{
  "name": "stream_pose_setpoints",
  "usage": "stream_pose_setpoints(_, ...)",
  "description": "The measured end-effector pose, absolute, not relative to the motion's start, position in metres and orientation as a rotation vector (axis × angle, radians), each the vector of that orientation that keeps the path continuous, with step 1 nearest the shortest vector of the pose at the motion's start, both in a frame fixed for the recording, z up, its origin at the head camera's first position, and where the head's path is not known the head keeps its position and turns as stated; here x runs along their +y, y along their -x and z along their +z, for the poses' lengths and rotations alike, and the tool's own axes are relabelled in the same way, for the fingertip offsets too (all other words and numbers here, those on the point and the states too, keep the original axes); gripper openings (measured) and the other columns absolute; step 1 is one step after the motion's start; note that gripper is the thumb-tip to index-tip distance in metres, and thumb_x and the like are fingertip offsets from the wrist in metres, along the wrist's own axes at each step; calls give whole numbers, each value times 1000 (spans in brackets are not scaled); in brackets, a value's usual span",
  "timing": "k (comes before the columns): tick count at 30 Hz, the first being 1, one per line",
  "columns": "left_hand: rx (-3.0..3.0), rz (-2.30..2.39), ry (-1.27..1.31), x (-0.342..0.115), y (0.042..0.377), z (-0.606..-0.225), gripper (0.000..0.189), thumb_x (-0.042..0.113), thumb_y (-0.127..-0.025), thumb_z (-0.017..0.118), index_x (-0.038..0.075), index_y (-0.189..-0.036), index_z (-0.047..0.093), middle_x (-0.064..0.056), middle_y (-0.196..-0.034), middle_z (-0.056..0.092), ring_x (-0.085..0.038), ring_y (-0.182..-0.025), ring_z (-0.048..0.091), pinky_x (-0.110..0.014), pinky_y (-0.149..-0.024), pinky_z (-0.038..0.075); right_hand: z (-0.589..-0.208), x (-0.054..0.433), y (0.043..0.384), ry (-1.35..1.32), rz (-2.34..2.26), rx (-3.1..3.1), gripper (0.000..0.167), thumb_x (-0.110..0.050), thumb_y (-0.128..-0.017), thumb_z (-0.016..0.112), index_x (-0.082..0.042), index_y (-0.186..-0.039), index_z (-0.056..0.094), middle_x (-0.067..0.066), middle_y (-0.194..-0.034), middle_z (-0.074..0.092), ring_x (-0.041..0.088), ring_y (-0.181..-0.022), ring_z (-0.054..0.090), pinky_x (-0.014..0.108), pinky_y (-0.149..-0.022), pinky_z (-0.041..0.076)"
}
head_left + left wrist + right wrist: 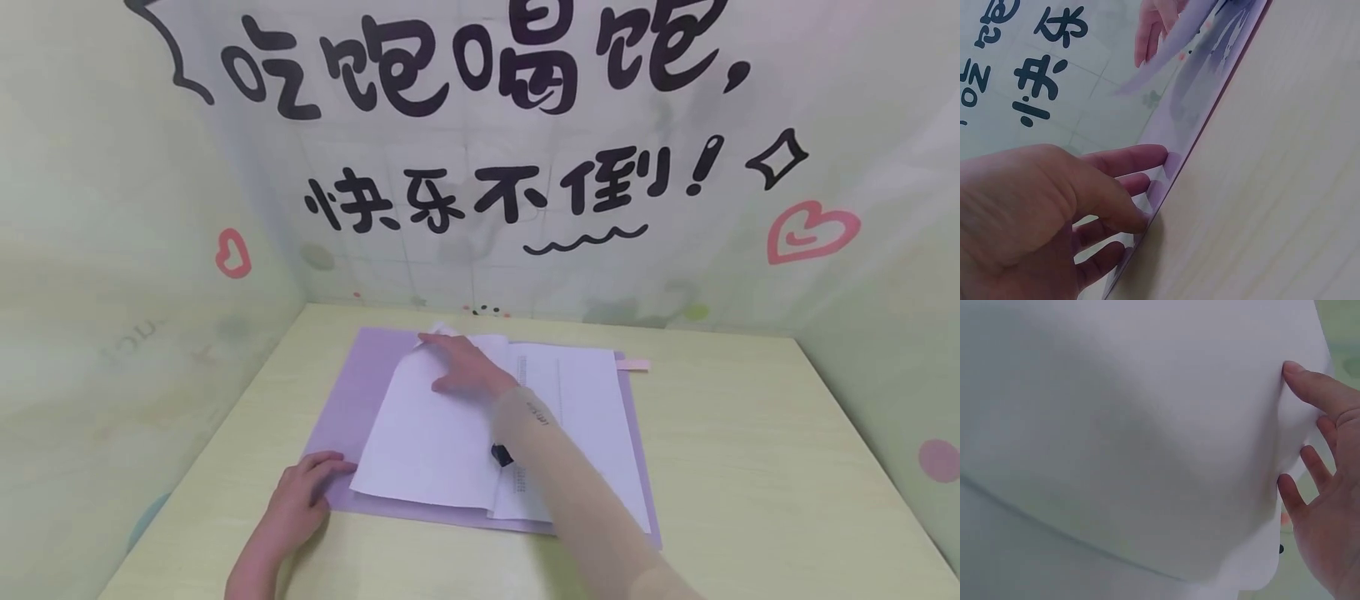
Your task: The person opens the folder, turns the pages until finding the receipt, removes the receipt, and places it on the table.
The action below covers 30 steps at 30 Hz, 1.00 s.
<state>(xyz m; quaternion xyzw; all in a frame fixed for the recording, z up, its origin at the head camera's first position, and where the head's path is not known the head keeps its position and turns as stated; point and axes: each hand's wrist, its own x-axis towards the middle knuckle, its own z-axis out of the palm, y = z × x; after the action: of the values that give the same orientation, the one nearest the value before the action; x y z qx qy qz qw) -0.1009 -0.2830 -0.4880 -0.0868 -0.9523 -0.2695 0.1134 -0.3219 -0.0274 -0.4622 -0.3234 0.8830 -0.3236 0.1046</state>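
An open booklet with a purple cover (363, 375) lies on the table in the head view. Its white left page (427, 442) is lifted and curved near the top, where my right hand (471, 368) pinches it. In the right wrist view the thumb (1304, 378) lies on the front of the white sheet (1147, 444), with the other fingers along its side edge. At the cover's lower left corner, my left hand (302, 500) rests with fingers extended. The left wrist view shows its fingertips (1157, 154) on the purple cover beside the edge.
A printed right page (592, 417) lies partly beneath my right forearm. From the booklet's right side sticks a pink tab (633, 365). The pale wooden table (757, 467) is bordered by a back wall (420, 275) with large lettering and by side walls.
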Motion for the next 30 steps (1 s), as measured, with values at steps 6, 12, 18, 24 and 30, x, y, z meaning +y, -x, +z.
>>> stream_pose_setpoints(6, -2820, -809, 224, -283, 100, -487, 53, -20, -64, 59, 11, -106, 71, -17, -124, 62, -43, -108, 55, -57, -90, 44, -461, -33, 315, 960, -823, 2652, 86, -14, -85, 75, -24, -157, 28, -5, -161, 35, 22, -149, 31, 36, -125, 26)
stream_pose_setpoints(12, -2817, -820, 212, -282, 99, -486, 53, -20, -64, 58, 10, -106, 71, -18, -125, 62, -45, -109, 55, -59, -91, 44, -457, -35, 308, 887, -796, 2653, 87, -12, -85, 75, -25, -157, 28, -5, -161, 34, 24, -149, 31, 41, -124, 29)
stream_pose_setpoints(18, -2815, -821, 221, -282, 100, -487, 54, -20, -64, 58, 11, -106, 71, -18, -125, 62, -43, -109, 55, -58, -90, 44, -456, -36, 305, 808, -759, 2663, 89, -14, -85, 76, -30, -157, 26, -4, -160, 35, 24, -147, 34, 42, -123, 31)
stream_pose_setpoints(24, -2825, -826, 211, -283, 100, -487, 54, -20, -65, 59, 12, -106, 71, -17, -125, 63, -43, -110, 54, -58, -92, 43, -456, -37, 307, 843, -692, 2657, 90, -15, -86, 75, -36, -157, 23, -1, -156, 41, 26, -140, 41, 44, -119, 36)
stream_pose_setpoints(30, -2826, -821, 208, -283, 101, -488, 54, -19, -64, 59, 12, -106, 71, -17, -126, 62, -43, -110, 54, -58, -91, 44, -455, -36, 307, 878, -552, 2667, 72, -20, -90, 71, -34, -152, 36, -8, -158, 39, 25, -142, 35, 45, -119, 29)
